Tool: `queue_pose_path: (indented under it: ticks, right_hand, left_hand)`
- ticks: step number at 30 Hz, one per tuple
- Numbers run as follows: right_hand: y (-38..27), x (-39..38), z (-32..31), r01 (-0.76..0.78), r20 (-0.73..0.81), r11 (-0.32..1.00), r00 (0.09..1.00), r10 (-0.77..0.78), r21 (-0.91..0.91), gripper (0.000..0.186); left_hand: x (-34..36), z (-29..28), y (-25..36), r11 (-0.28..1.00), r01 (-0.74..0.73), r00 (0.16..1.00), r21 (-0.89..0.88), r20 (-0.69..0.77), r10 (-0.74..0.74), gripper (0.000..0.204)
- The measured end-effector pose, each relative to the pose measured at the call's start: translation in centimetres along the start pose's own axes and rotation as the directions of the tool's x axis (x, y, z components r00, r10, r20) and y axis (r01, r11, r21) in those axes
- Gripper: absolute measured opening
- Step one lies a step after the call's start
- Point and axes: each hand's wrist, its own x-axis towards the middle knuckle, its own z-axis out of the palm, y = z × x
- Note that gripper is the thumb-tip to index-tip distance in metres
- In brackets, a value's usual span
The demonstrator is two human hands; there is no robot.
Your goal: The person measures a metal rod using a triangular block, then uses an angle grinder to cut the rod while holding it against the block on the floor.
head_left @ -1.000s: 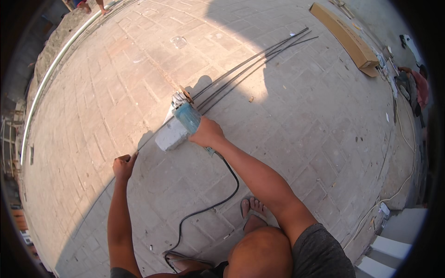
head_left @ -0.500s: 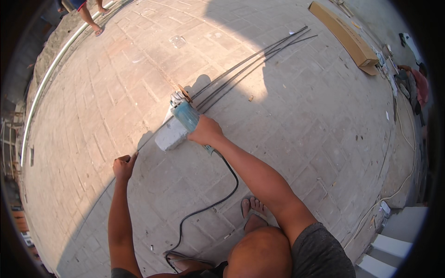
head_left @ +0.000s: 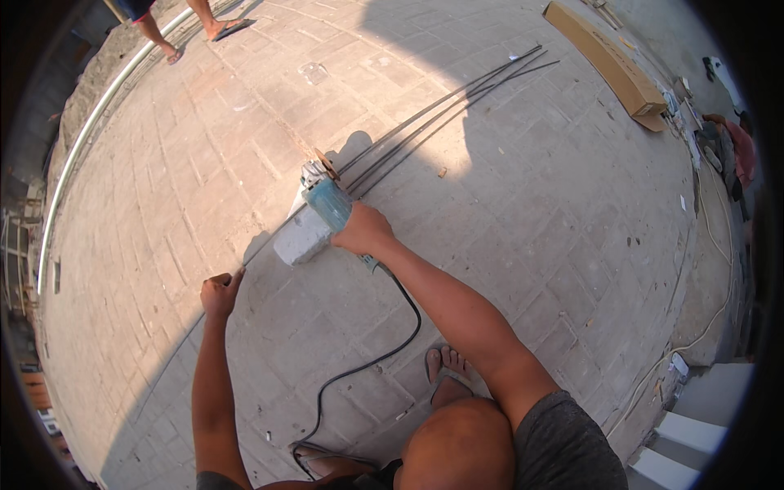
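Observation:
My right hand (head_left: 365,229) is wrapped round the teal body of an angle grinder (head_left: 328,203). The grinder's brownish disc (head_left: 326,164) stands over a thin metal rod, and a black cord trails from its rear end. A pale concrete block (head_left: 300,239) lies under the tool and the rod. Farther left, my left hand (head_left: 219,294) is closed on the near part of the metal rod (head_left: 270,236). Several long thin rods (head_left: 445,106) stretch from the grinder toward the far right. Whether the disc touches the rod cannot be made out.
The black cord (head_left: 359,366) loops past my sandalled feet. A long cardboard box (head_left: 606,67) lies at the far right. Another person's legs (head_left: 208,18) stand at the far left beside a white pipe (head_left: 88,131). A person in red (head_left: 739,151) is at the right edge.
The other person's second foot has stepped forward into fuller view at the far left. My hands, the grinder and the rods look almost unmoved.

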Motion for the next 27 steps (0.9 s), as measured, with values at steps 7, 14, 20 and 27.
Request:
queue_pose_path:
  ticks: [7,14,20,27]
  right_hand:
    - [0.0,-0.23,-0.07,-0.014,-0.007,1.0,1.0,0.014,0.007,0.065]
    - [0.08,-0.01,0.05,0.002,-0.003,1.0,1.0,-0.002,0.016,0.064]
    - [0.27,0.08,0.07,0.016,-0.013,1.0,1.0,-0.016,0.026,0.062]
    - [0.15,0.08,-0.07,0.029,-0.029,0.999,0.999,-0.028,0.037,0.058]
  left_hand:
    - [0.02,-0.05,0.06,1.0,0.001,1.0,0.006,0.018,-0.001,0.067]
    - [-0.05,0.11,0.09,0.998,-0.055,0.997,-0.021,-0.047,0.054,0.069]
    - [0.12,0.26,-0.21,1.0,-0.022,1.0,0.017,-0.007,0.022,0.067]
    - [0.12,0.42,-0.31,1.0,-0.021,1.0,0.005,-0.009,0.022,0.067]
